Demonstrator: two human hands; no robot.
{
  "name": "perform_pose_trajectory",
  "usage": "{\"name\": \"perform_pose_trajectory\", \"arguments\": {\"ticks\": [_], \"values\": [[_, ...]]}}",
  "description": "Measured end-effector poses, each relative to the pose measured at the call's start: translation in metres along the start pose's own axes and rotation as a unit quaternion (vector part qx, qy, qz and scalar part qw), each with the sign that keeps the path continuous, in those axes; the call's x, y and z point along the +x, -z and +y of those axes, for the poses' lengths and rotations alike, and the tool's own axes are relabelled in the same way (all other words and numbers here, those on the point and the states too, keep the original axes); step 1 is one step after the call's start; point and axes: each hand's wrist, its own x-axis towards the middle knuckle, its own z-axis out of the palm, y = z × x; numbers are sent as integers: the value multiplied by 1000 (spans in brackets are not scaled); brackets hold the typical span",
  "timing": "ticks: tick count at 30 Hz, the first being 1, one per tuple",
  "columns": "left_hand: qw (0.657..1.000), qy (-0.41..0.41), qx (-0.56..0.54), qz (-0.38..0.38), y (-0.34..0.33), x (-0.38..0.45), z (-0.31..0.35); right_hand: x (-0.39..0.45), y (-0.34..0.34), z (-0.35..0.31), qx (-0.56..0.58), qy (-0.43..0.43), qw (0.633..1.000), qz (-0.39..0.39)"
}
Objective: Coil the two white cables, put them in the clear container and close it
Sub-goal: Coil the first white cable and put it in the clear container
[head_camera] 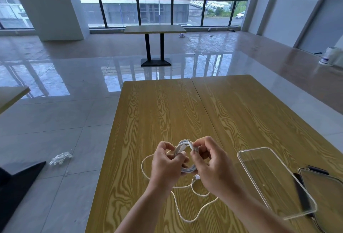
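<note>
A coiled white cable (182,149) is held above the wooden table (159,106) between both hands. My left hand (166,164) grips the coil's left side. My right hand (213,166) pinches the cable's plug end at the top of the coil. A second white cable (187,212) lies loose on the table in wide loops under my wrists, its plug (196,177) showing below the coil. The clear lid (274,180) lies flat to the right. The clear container (323,195) stands beyond it at the right edge, partly cut off.
A dark object (318,168) lies behind the container. The table's left edge runs close to my left arm. A second table (155,29) stands far back by the windows. Crumpled plastic (60,158) lies on the tiled floor at left.
</note>
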Motion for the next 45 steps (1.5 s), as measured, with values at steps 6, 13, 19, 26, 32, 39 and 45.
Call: {"name": "perform_pose_trajectory", "arguments": {"ticks": [6, 13, 19, 26, 32, 39, 45], "values": [[939, 124, -267, -180, 8, 3, -4, -5, 7, 14, 38, -45, 998, -25], [982, 105, -143, -66, -15, 2, -8, -13, 13, 35, 43, -23, 998, -26], [967, 127, -201, -92, -39, 6, -9, -14, 27, 63, 115, -75, 991, -11], [933, 152, -290, -147, -87, 12, -8, -6, 74, 105, 259, -167, 951, 22], [931, 200, -276, -131, -150, 22, -7, -2, 120, 142, 304, -180, 935, 29], [932, 248, -255, -65, -215, 31, -28, -4, 163, 187, 342, -230, 911, 36], [932, 276, -225, -70, -263, 34, -45, -11, 187, 229, 368, -289, 883, 45]]}}
